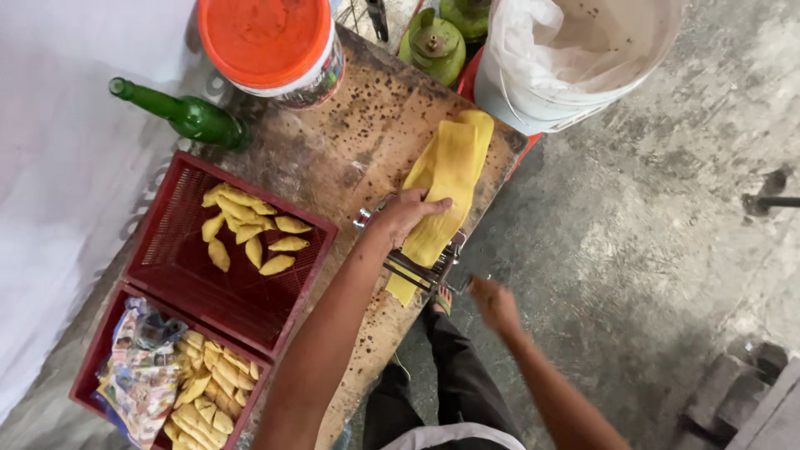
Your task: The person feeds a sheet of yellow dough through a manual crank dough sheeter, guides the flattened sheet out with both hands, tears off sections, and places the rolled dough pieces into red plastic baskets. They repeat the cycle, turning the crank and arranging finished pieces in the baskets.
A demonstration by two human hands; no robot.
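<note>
Our left hand (406, 213) lies flat on the long yellow dough sheet (446, 179) (touching it); our right hand (493, 302) is too blurry to tell, beside the metal roller machine (417, 268).

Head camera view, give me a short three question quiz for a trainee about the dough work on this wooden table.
1. True or false: the left hand rests on the yellow dough sheet feeding the metal roller machine.
2. Which red plastic crate holds the printed paper: A, the far crate, or B, the near crate?
3. What lies beside the far crate, at the back left of the wooden table?

Key:
1. True. The right hand is blurred beside the machine.
2. B. It lies next to yellow folded pastries.
3. A green glass bottle, lying on its side.
</note>
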